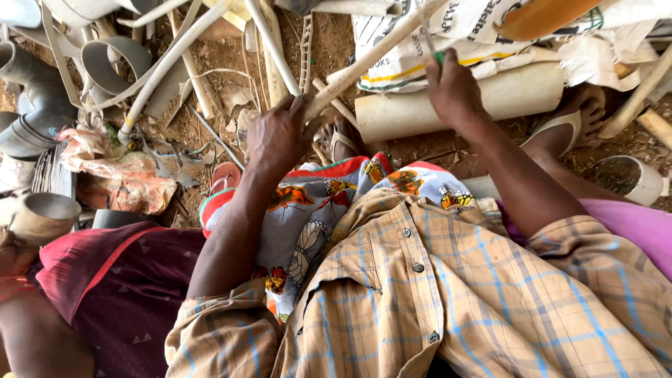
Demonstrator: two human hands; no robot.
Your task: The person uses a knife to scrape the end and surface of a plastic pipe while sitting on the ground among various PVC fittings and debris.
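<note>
Dirt ground [231, 56]; both hands grip pale stick [364, 59]; grey pipe-fitting [112, 66] looks hollow.

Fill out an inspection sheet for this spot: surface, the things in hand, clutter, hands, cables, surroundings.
Surface: bare reddish dirt ground, littered.
Things in hand: a long pale stick slanting up to the right; a small green thing at the right hand, too small to tell.
Clutter: grey pipe elbows, white pipes, a thick cream pipe, printed sacks, crumpled wrapping.
Hands: left hand closed around the stick; right hand gripping higher up.
Cables: nothing seen.
Surroundings: another person in a maroon garment at left; sandalled feet.
</note>
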